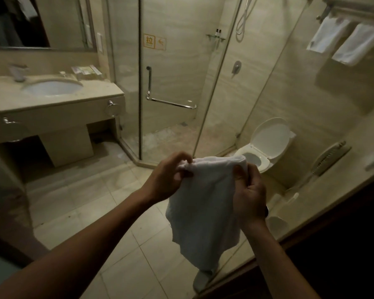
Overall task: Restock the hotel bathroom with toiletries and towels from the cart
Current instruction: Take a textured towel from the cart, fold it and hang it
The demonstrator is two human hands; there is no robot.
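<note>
Presently, left grip (168,175) and right grip (249,195) pinch the towel (205,208) by its top corners, 10 and 2 o'clock; judged light, limp.

Reads as a hotel bathroom: glass shower enclosure (171,83) straight beyond the fingers (185,157), open-lidded toilet (270,139) just right of them, vanity sink (52,87) with packaged toiletries (85,70) far up-left, folded white towels (341,42) racked high right.
</note>
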